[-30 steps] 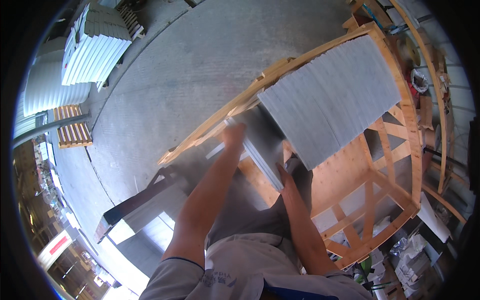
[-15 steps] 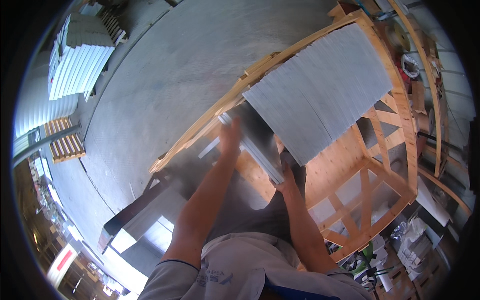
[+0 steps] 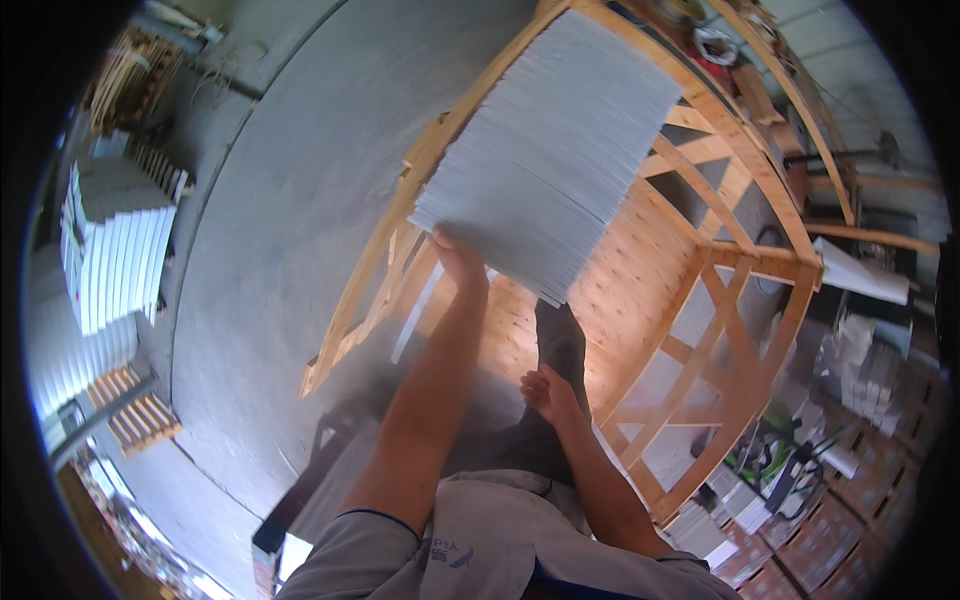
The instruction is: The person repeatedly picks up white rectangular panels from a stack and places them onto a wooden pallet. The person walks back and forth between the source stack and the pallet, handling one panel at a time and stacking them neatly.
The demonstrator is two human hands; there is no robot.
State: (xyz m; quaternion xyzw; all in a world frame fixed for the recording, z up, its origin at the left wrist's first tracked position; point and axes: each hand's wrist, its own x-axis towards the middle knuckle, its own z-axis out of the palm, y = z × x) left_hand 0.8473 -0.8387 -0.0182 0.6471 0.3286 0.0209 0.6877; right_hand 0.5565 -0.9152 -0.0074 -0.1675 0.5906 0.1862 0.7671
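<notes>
A long row of thin grey-white panels (image 3: 560, 130) stands on edge, packed side by side in a wooden crate (image 3: 640, 235). My left hand (image 3: 460, 260) is at the near left corner of the row, with its fingers closed over the edge of the nearest panel; part of the fingers is hidden there. Lower down, my right hand (image 3: 548, 393) hangs in front of my leg, away from the panels. Its fingers are curled in loosely, and nothing shows in them.
Slatted crate sides with diagonal braces (image 3: 700, 350) rise on the right. A pale strip (image 3: 415, 315) leans by the crate's left side. White stacked panels (image 3: 120, 250) and a wooden pallet (image 3: 130, 408) stand at the far left, across the concrete floor (image 3: 290, 200).
The panels held between both hands have moved forward against the row. My right hand has let go and drawn back; my left hand stays at the row's near end. The view has shifted.
</notes>
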